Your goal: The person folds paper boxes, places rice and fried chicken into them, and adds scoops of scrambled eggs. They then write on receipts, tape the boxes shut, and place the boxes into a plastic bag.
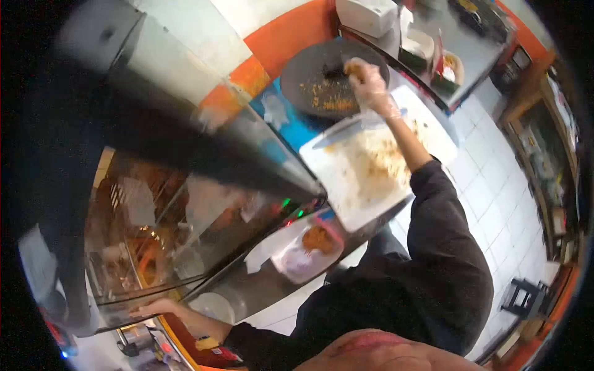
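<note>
My right hand [371, 91], in a clear plastic glove, is closed round a brown piece of food [355, 69] above the right part of a round dark board [303, 77]. Orange-brown crumbs lie on that board. Below it, a white tray [346, 191] holds scattered crumbs, and a long blade lies along its upper edge. My left hand [154, 307] is bare and stretched out at the lower left, beside the bottom edge of a glass display case [167, 229]. Its fingers are extended, with nothing visible in them.
An open container [291, 260] with a brown fried piece sits on the counter below the tray. White boxes [368, 15] and open food boxes stand at the upper right. A dark post crosses the left side. A black stool [523, 298] stands on the tiled floor.
</note>
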A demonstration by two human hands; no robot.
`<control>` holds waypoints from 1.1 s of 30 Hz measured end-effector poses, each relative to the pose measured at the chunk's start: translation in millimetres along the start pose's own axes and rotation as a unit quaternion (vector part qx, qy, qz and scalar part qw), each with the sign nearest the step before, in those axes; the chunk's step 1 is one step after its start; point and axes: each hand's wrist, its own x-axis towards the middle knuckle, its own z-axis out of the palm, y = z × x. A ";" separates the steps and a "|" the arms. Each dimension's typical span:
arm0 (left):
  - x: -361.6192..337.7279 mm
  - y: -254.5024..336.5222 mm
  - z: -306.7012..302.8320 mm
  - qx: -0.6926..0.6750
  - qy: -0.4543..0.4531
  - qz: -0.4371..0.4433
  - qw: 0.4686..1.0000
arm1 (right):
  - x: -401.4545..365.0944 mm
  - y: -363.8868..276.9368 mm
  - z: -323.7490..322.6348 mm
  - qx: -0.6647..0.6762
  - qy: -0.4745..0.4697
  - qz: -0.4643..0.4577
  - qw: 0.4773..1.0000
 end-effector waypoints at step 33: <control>-331.3 29.6 -361.8 0.069 -0.118 -0.666 0.733 | 83.0 44.9 46.7 0.253 -0.076 -0.022 0.964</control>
